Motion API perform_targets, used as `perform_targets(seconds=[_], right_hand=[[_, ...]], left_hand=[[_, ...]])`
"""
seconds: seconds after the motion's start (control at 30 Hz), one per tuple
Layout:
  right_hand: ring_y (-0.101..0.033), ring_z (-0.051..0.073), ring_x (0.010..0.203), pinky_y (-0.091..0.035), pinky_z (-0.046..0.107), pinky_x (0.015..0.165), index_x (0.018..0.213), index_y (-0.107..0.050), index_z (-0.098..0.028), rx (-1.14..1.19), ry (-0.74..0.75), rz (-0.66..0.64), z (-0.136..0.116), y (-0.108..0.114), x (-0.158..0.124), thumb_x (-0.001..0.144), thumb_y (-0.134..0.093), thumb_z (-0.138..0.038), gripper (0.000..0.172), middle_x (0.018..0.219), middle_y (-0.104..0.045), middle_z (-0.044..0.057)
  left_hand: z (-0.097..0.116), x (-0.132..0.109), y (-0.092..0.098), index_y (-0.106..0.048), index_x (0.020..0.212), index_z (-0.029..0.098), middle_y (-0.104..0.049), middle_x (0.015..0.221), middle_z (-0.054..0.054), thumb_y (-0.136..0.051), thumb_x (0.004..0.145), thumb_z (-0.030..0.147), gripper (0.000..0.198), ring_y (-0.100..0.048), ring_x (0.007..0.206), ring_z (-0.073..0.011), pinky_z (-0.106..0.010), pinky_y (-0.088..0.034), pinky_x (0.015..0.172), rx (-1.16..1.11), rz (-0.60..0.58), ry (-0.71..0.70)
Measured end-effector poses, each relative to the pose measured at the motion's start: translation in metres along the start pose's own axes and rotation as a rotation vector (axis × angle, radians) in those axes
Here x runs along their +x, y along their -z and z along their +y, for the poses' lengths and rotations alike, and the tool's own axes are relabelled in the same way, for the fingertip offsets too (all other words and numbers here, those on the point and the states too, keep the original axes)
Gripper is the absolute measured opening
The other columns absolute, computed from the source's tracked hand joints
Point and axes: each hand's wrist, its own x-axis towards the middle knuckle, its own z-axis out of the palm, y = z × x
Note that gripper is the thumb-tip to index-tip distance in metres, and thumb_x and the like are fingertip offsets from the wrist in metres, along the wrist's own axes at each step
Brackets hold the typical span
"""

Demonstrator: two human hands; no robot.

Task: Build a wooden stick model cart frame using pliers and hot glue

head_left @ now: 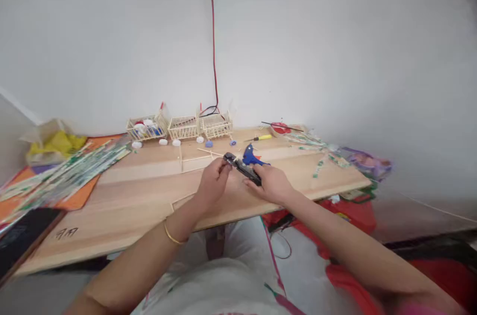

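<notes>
My right hand [271,183] is closed round the handles of black pliers [242,167], held above the middle of the wooden board. The pliers' head points to the left, toward my left hand [215,178]. The fingers of that hand are pinched together at the jaws; whatever is between them is too small to make out. Just behind the pliers lies a blue glue gun [250,155]. Thin wooden sticks [197,163] lie on the board beyond my left hand, some laid out as a frame. Another stick frame [181,200] is partly hidden by my left forearm.
Along the wall stand small stick carts, one filled [147,129], another [184,128] and a third [216,127]. A yellow-handled screwdriver [263,137] and red dish [280,128] lie behind. Wrapped stick bundles [74,171] cover the left; a dark panel [26,235] sits at front left.
</notes>
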Motion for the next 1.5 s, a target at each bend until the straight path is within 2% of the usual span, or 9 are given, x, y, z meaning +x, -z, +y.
perform_targets(seconds=[0.33, 0.5, 0.7, 0.87, 1.07, 1.17, 1.33, 1.43, 1.5], right_hand=[[-0.065, 0.023, 0.075, -0.035, 0.026, 0.060, 0.100, -0.056, -0.018, 0.025, -0.014, -0.143, 0.011, -0.002, 0.010, 0.088, -0.035, -0.056, 0.045, 0.082, -0.069, 0.009], [-0.064, 0.023, 0.076, -0.035, 0.027, 0.059, 0.092, -0.058, -0.018, -0.066, -0.050, -0.116, 0.013, 0.004, 0.013, 0.086, -0.032, -0.062, 0.051, 0.085, -0.068, 0.010], [-0.063, 0.020, 0.076, -0.034, 0.025, 0.061, 0.087, -0.060, -0.018, 0.040, 0.031, -0.122, 0.017, -0.001, 0.011, 0.088, -0.036, -0.054, 0.043, 0.082, -0.068, 0.009], [-0.063, 0.020, 0.074, -0.034, 0.025, 0.059, 0.087, -0.062, -0.018, 0.065, 0.005, -0.148, 0.020, -0.011, 0.012, 0.088, -0.037, -0.053, 0.043, 0.082, -0.069, 0.010], [-0.061, 0.018, 0.065, -0.031, 0.024, 0.054, 0.081, -0.062, -0.019, 0.072, -0.024, -0.156, 0.024, -0.011, 0.015, 0.086, -0.035, -0.059, 0.048, 0.074, -0.068, 0.008], [-0.061, 0.019, 0.065, -0.029, 0.024, 0.052, 0.077, -0.061, -0.019, 0.054, -0.121, -0.117, 0.039, -0.006, 0.017, 0.080, -0.036, -0.070, 0.057, 0.073, -0.067, 0.008], [-0.061, 0.022, 0.070, -0.032, 0.025, 0.053, 0.079, -0.059, -0.018, 0.058, -0.432, -0.058, 0.089, 0.001, 0.014, 0.071, -0.033, -0.081, 0.068, 0.077, -0.066, 0.010], [-0.061, 0.025, 0.070, -0.038, 0.029, 0.056, 0.081, -0.060, -0.016, 0.038, -0.564, -0.135, 0.116, -0.006, 0.003, 0.066, -0.032, -0.085, 0.076, 0.082, -0.064, 0.014], [-0.061, 0.029, 0.080, -0.042, 0.034, 0.064, 0.090, -0.061, -0.014, -0.014, -0.602, -0.130, 0.127, -0.016, -0.004, 0.064, -0.033, -0.086, 0.081, 0.094, -0.062, 0.017]], left_hand=[[-0.014, 0.013, -0.019, -0.056, 0.079, 0.016, -0.060, 0.072, -0.002, -0.044, 0.083, 0.020, 0.013, -0.054, 0.071, -0.0158, -0.026, -0.040, 0.065, -0.071, 0.005, 0.022], [-0.013, 0.019, -0.024, -0.057, 0.086, 0.016, -0.062, 0.081, -0.004, -0.045, 0.083, 0.021, 0.013, -0.055, 0.077, -0.0167, -0.028, -0.042, 0.071, -0.096, 0.017, 0.015], [-0.018, 0.019, -0.025, -0.058, 0.077, 0.016, -0.062, 0.075, -0.003, -0.050, 0.081, 0.027, 0.014, -0.054, 0.072, -0.0162, -0.027, -0.040, 0.068, -0.115, -0.020, 0.039], [-0.025, 0.021, -0.031, -0.058, 0.072, 0.016, -0.061, 0.070, -0.002, -0.053, 0.077, 0.026, 0.012, -0.052, 0.067, -0.0159, -0.027, -0.038, 0.065, -0.145, -0.012, 0.096], [-0.023, 0.027, -0.028, -0.056, 0.058, 0.016, -0.051, 0.051, 0.003, -0.056, 0.074, 0.026, 0.019, -0.045, 0.054, -0.0124, -0.024, -0.031, 0.056, -0.255, -0.051, 0.185], [-0.023, 0.026, -0.022, -0.054, 0.054, 0.016, -0.048, 0.048, 0.004, -0.059, 0.072, 0.032, 0.025, -0.042, 0.050, -0.0103, -0.023, -0.031, 0.053, -0.370, -0.084, 0.252], [-0.031, 0.025, -0.006, -0.060, 0.068, 0.015, -0.050, 0.055, 0.003, -0.067, 0.063, 0.047, 0.034, -0.044, 0.050, -0.0083, -0.022, -0.035, 0.051, -0.617, -0.086, 0.391], [-0.033, 0.025, 0.005, -0.062, 0.074, 0.014, -0.050, 0.058, 0.003, -0.073, 0.056, 0.050, 0.042, -0.045, 0.051, -0.0080, -0.022, -0.038, 0.050, -0.721, -0.082, 0.442], [-0.031, 0.026, 0.010, -0.062, 0.077, 0.015, -0.051, 0.060, 0.002, -0.075, 0.054, 0.048, 0.043, -0.047, 0.052, -0.0080, -0.022, -0.040, 0.052, -0.757, -0.077, 0.459]])
